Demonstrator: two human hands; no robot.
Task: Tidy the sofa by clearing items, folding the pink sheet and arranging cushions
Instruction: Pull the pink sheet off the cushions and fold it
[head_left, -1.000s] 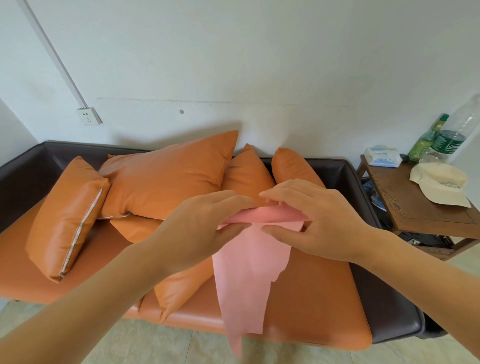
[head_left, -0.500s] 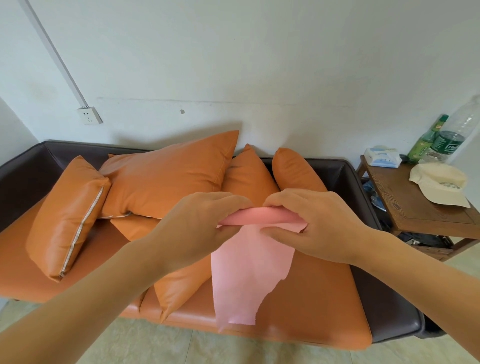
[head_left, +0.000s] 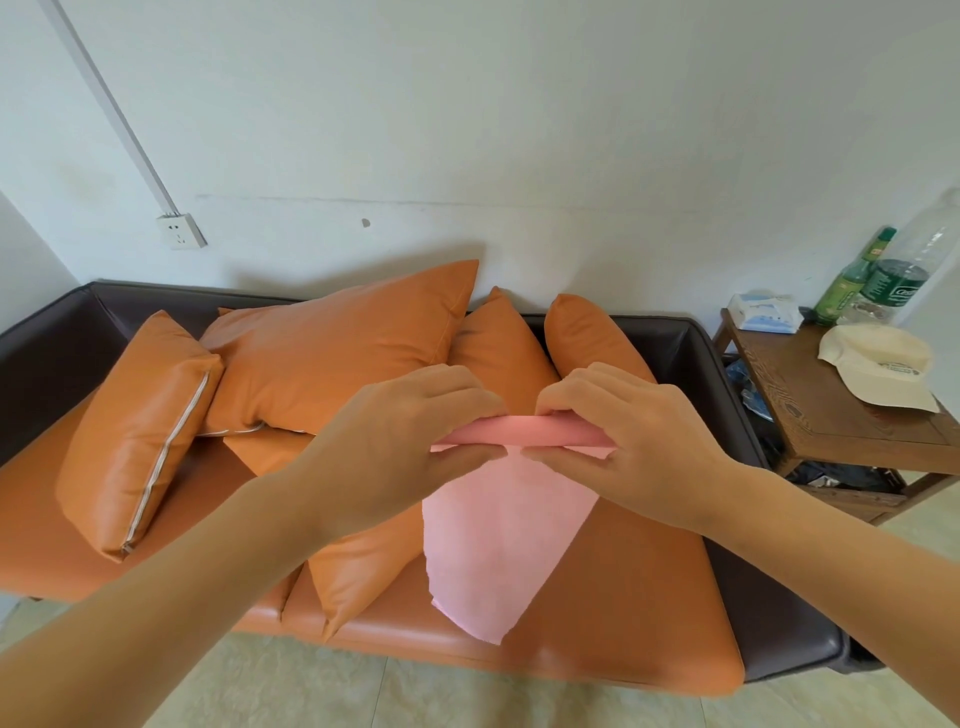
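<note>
Both hands, left hand (head_left: 410, 441) and right hand (head_left: 631, 441), pinched the pink sheet (head_left: 506, 540) at its rolled top edge, which ran crosswise between them; the rest hung below, above the sofa (head_left: 649, 613).

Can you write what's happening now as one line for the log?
left hand: pinches pink sheet | right hand: pinches sheet's rolled top | rest hangs over sofa | cushions: unarranged
</note>
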